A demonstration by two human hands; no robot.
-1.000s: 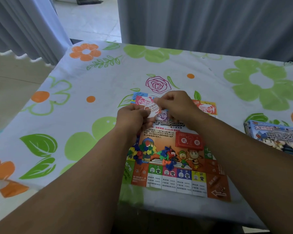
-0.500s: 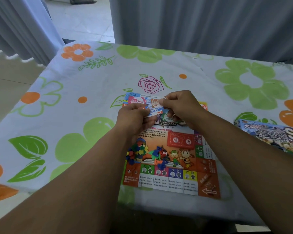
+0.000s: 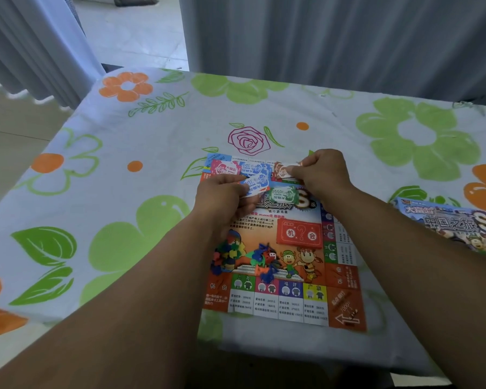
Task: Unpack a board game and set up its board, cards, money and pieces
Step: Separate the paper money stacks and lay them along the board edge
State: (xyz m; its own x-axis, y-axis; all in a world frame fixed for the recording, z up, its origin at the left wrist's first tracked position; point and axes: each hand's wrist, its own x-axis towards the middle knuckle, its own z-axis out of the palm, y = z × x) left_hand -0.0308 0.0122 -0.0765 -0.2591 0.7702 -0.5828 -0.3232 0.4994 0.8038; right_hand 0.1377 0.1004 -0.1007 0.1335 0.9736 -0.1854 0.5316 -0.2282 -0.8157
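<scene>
A colourful square paper game board (image 3: 267, 217) lies on a flower-printed tablecloth (image 3: 118, 209), by the near table edge. The step in hand looks like sorting paper money by colour: a red note (image 3: 226, 168), a blue note (image 3: 254, 166) and a green note (image 3: 282, 193) lie at the board's far side. The left hand (image 3: 222, 197) grips a small stack of notes (image 3: 255, 187); the right hand (image 3: 323, 175) pinches an orange note (image 3: 284, 169) just right of the blue one. Next, it probably needs laying flat there. Bright plastic pieces (image 3: 227, 259) and a red card deck (image 3: 299, 234) sit nearer
</scene>
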